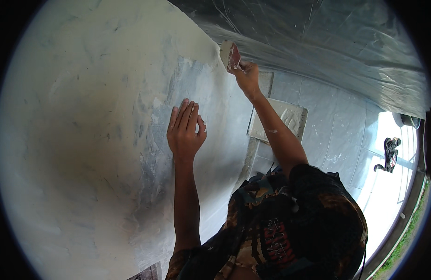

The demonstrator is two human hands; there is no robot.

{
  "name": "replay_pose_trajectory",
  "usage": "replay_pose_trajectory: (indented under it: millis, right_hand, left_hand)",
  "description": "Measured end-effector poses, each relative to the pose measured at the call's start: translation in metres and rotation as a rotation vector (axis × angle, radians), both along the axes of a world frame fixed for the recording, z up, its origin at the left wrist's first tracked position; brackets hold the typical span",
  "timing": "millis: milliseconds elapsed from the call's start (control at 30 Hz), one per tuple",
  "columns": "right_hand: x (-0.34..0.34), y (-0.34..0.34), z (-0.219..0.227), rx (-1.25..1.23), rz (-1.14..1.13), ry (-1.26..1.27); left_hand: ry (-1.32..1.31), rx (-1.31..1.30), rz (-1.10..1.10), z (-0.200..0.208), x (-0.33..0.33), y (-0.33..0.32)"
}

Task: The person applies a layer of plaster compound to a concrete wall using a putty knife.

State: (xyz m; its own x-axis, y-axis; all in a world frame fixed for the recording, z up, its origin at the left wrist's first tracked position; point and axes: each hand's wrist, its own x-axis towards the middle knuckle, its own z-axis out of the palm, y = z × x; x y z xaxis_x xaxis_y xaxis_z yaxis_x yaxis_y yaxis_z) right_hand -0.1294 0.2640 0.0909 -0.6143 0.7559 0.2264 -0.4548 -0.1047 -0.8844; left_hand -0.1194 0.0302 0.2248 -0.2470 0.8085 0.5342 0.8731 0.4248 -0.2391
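Plaster-smeared flat scraper with a reddish face [229, 56] at upper edge of whitish-grey plastered wall [94, 116], contact unclear; right hand [249, 79] grip clamped on it. Left hand [183, 135] at wall, fingers straight, grip apart. Plaster-coated rectangular board [296, 116] on grey tiled floor [320, 133], translucent plastic sheet [346, 42] beyond.

A head fisheye looks down, seemingly near the wall [84, 126].

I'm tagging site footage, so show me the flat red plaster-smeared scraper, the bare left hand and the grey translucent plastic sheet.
Flat red plaster-smeared scraper [234, 57]: head view, its red face.
Bare left hand [183, 132]: head view, back of hand.
Grey translucent plastic sheet [327, 49]: head view, its middle.
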Motion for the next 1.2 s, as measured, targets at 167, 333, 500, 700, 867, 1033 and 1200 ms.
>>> replay_pose_trajectory:
  millis: [167,333,500,700,867,1033,1200]
  right_hand:
    - [-0.009,-0.009,0.009,0.196,-0.238,-0.112]
    - [-0.011,-0.02,0.019,0.209,-0.28,-0.209]
    - [-0.019,-0.054,0.018,0.574,-0.223,-0.394]
    - [0.047,-0.078,0.012,0.188,0.135,-0.134]
    - [0.02,-0.004,0.017,0.17,-0.11,-0.181]
    - [-0.017,-0.029,0.004,0.563,-0.213,-0.418]
    - [0.04,-0.08,0.005,0.394,0.084,-0.332]
  left_hand:
    - [0.006,-0.004,0.006,0.001,0.0,-0.002]
    - [-0.003,0.002,0.002,0.001,0.0,-0.002]
    - [-0.02,0.007,-0.01,0.002,0.001,0.002]
    - [-0.004,-0.008,-0.004,0.002,-0.002,-0.007]
    - [-0.001,-0.006,-0.013,0.002,0.0,-0.003]
    - [-0.017,0.005,-0.023,0.0,0.001,0.004]
    - [-0.019,0.007,0.0,0.001,-0.002,-0.003]
